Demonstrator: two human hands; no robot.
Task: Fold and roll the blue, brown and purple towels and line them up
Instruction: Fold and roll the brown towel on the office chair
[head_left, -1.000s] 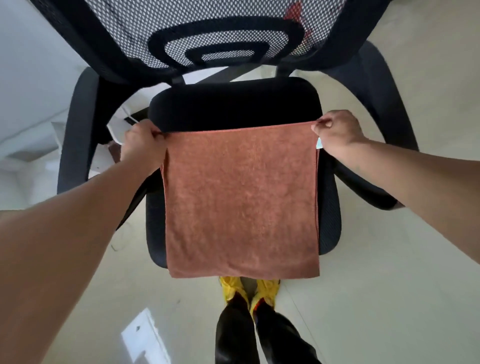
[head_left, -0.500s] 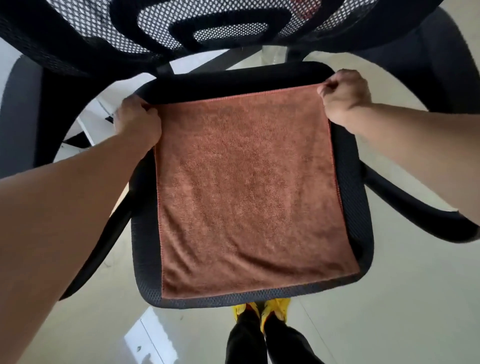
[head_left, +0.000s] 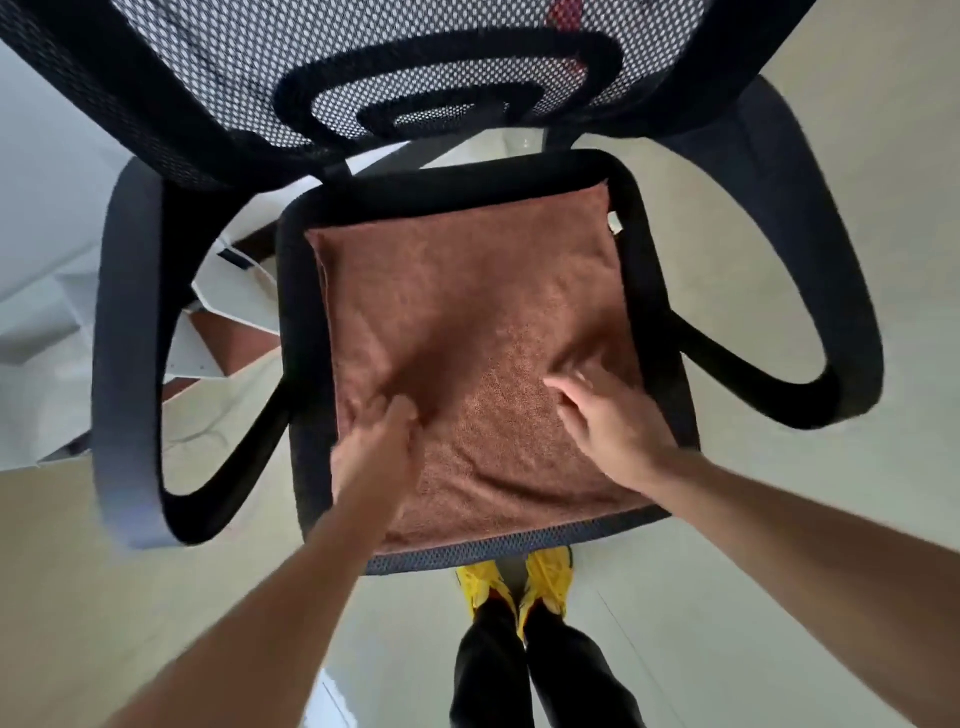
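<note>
A brown towel (head_left: 467, 291) lies spread flat over the black seat (head_left: 649, 249) of an office chair, nearly covering it, with a small white tag at its far right corner. My left hand (head_left: 376, 447) rests palm down on the towel's near left part, blurred by motion. Over the near right part lies my right hand (head_left: 608, 415), flat with fingers apart. Neither hand grips the cloth. No blue or purple towel is in view.
The chair's mesh backrest (head_left: 363, 67) rises at the far side and its armrests (head_left: 124, 364) curve out on both sides. White furniture (head_left: 228, 291) stands to the left on the pale floor. My feet in yellow shoes (head_left: 519, 582) stand under the seat's front edge.
Both hands let go of the towel's far corners and came back to its near half, where they now press flat. The towel lies settled on the seat.
</note>
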